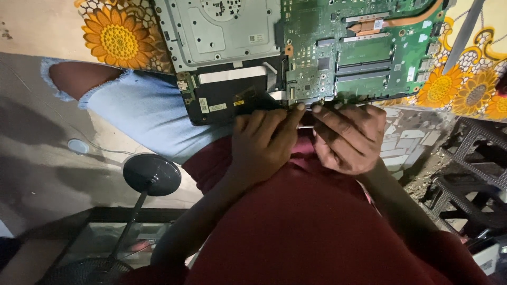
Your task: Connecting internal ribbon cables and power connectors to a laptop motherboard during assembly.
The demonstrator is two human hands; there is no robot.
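Observation:
An opened laptop (227,37) lies across my lap with its insides showing: a grey metal plate on the left and a green circuit board (364,53) on the right. My left hand (264,145) and my right hand (348,137) meet at its near edge. The fingertips of both pinch that edge close to a dark panel (232,97) bearing small labels and a white strip. What sits directly under the fingertips is hidden. A copper-coloured pipe (412,21) runs along the top of the board.
A sunflower-patterned cloth (116,37) lies under the laptop. My torn light-blue jeans (148,111) and maroon top (317,221) fill the foreground. A black round stand base (152,174) sits at the lower left, a black plastic crate (475,174) at the right.

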